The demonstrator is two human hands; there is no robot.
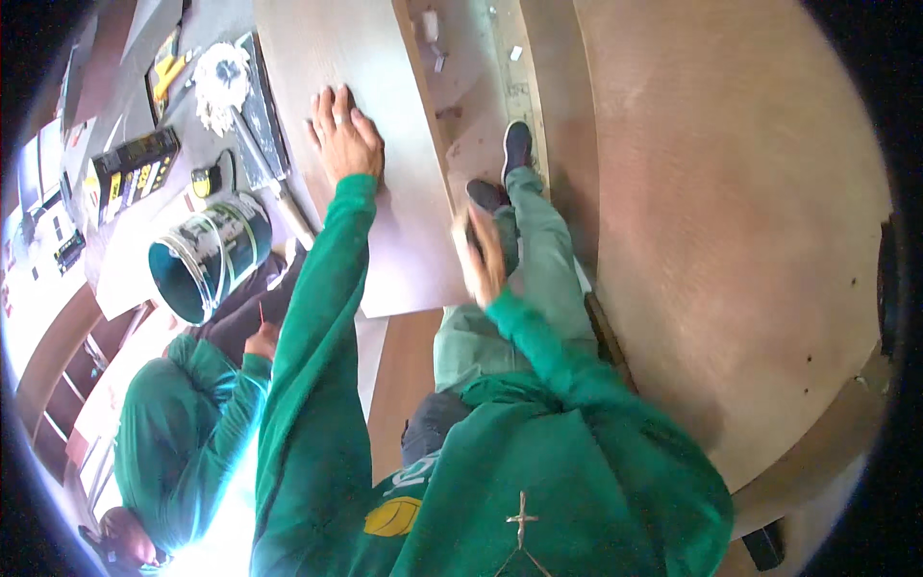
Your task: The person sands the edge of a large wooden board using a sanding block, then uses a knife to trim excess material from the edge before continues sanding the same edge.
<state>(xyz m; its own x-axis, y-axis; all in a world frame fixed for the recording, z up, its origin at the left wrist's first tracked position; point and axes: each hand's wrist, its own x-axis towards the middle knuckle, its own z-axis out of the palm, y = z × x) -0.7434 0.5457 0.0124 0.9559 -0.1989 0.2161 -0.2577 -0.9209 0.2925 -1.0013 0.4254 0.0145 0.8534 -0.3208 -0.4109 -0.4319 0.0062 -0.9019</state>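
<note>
My left hand (346, 139) lies flat on a pale wood-grain board (385, 231), fingers spread and a ring on one of them. At the board's right edge, my right hand (487, 255) is closed round a small, pale object, held against or very near that edge. Motion blurs this hand, and the fingers cover much of the object, so its kind does not show. Both arms wear green sleeves. My legs and dark shoes are to the right of the board.
Left of the board are a paint-smeared bucket (207, 258) lying tipped, a tape measure (204, 181), a black-and-yellow box (133, 173) and a yellow-handled tool (171, 69). A co-worker's hand (261, 339) holds a thin red item. A large curved wooden panel (731, 212) stands at right.
</note>
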